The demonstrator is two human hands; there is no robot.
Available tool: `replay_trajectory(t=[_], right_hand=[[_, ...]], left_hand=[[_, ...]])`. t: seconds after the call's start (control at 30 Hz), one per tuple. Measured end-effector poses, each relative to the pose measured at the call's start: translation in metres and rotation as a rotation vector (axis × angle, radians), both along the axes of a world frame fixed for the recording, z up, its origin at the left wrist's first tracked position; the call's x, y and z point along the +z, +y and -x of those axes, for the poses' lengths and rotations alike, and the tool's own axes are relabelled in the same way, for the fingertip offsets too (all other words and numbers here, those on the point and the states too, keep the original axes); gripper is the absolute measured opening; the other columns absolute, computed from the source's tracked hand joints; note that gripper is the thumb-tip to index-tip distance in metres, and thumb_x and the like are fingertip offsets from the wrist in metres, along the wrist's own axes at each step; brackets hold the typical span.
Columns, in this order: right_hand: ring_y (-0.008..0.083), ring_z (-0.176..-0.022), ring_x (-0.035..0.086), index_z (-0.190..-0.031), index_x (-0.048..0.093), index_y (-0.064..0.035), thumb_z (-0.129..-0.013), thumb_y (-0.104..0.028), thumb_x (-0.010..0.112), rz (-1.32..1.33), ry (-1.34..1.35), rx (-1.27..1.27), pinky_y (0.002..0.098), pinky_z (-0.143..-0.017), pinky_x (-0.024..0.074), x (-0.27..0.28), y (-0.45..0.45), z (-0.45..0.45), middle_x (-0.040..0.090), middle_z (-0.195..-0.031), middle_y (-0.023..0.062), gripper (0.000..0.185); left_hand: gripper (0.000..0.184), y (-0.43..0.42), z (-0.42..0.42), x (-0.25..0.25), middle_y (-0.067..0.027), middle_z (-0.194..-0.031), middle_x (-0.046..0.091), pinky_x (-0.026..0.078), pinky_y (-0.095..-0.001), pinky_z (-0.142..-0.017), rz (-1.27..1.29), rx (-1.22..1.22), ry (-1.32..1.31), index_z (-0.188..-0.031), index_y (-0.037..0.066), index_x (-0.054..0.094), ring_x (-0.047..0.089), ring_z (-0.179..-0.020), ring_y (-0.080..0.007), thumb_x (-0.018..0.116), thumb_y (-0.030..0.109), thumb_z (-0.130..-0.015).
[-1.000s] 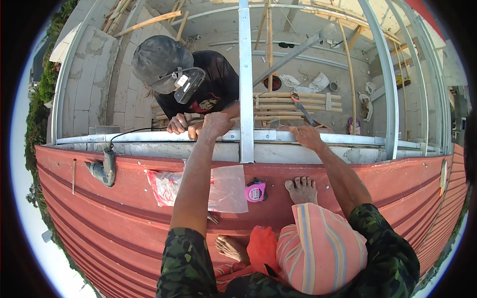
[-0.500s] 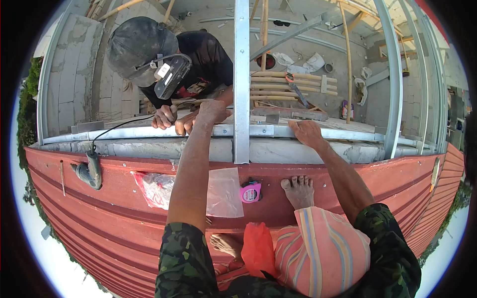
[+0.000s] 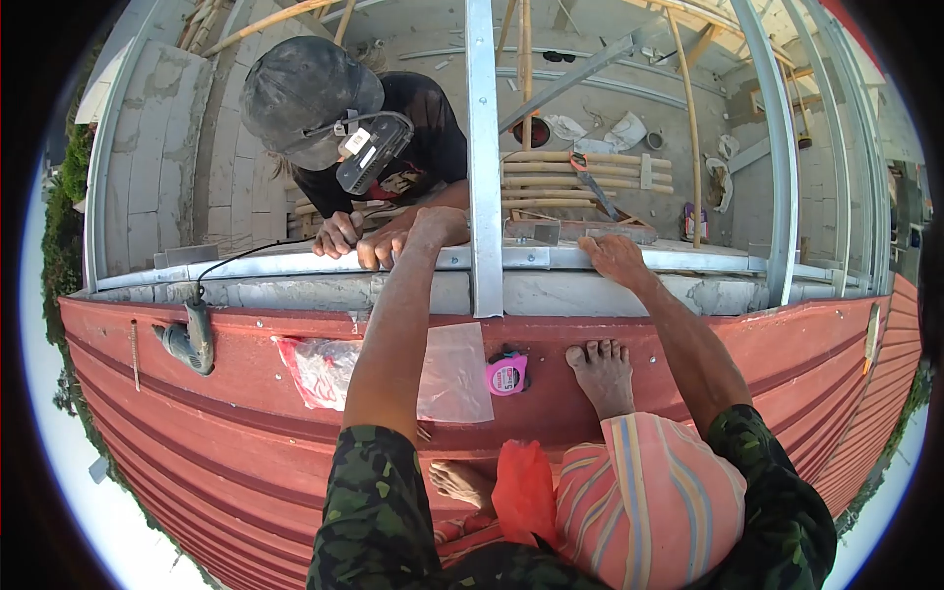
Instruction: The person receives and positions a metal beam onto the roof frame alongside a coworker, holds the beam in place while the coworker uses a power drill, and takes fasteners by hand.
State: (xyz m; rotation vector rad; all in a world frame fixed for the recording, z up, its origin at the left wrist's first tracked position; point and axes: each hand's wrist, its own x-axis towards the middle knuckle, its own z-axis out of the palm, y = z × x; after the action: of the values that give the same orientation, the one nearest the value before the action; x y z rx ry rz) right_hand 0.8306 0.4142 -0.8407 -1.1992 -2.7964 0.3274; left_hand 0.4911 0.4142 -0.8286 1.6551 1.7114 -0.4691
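My left hand [image 3: 441, 228] is closed beside the upright steel post [image 3: 484, 157], just above the horizontal metal rail [image 3: 551, 258]. Its fingers are largely out of sight, so what they grip is unclear. Further right along the same rail, my right hand [image 3: 612, 258] has its fingers curled over the top. A co-worker's hands [image 3: 385, 244] press on the rail close to my left hand. Below my forearms lie a clear plastic bag [image 3: 457, 374] and a pink tape measure [image 3: 507, 374]. The rail runs along a block wall top [image 3: 570, 293].
A power drill [image 3: 192, 339] with a black cable rests on the red metal roof [image 3: 236, 423], left of a plastic packet [image 3: 320, 372]. The co-worker [image 3: 310, 103] leans in from beyond the wall. Bamboo poles [image 3: 556, 169] and a handsaw [image 3: 595, 187] lie below.
The whole view has slid slightly to the right. Both my hands stay at the post and rail, and the co-worker's hands remain on the rail.
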Motion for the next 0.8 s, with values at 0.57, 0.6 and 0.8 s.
replay_trajectory(t=[0.57,0.6,0.8], right_hand=[[0.0313,-0.078,0.059,-0.097,0.063,-0.009,-0.088,-0.032,0.05,0.559,-0.151,-0.162,0.044,-0.068,0.0464,0.021,0.031,0.024,0.06,-0.076,0.0147,0.028],[0.0313,-0.078,0.059,-0.097,0.063,-0.009,-0.088,-0.032,0.05,0.558,-0.147,-0.159,0.044,-0.068,0.0464,0.028,0.031,0.031,0.06,-0.076,0.0147,0.028],[0.0263,-0.069,0.058,-0.098,0.062,-0.0088,-0.081,-0.018,0.057,0.142,0.135,0.184,0.0391,-0.059,0.0474,0.001,0.01,0.027,0.06,-0.08,0.0099,0.02]], left_hand=[[0.033,0.007,-0.008,0.015,-0.0109,-0.105,0.064,0.045,-0.0389,-0.087,0.199,0.084,0.059,-0.098,0.009,0.068,0.061,-0.1,-0.0239,0.054,0.034,-0.081],[0.033,0.008,-0.008,0.017,-0.011,-0.106,0.064,0.045,-0.0387,-0.087,0.192,0.096,0.065,-0.097,0.009,0.068,0.061,-0.1,-0.024,0.054,0.034,-0.081],[0.033,0.006,-0.009,0.022,-0.01,-0.11,0.062,0.045,-0.0371,-0.087,0.15,0.136,0.078,-0.102,0.01,0.067,0.058,-0.104,-0.0234,0.054,0.031,-0.078]])
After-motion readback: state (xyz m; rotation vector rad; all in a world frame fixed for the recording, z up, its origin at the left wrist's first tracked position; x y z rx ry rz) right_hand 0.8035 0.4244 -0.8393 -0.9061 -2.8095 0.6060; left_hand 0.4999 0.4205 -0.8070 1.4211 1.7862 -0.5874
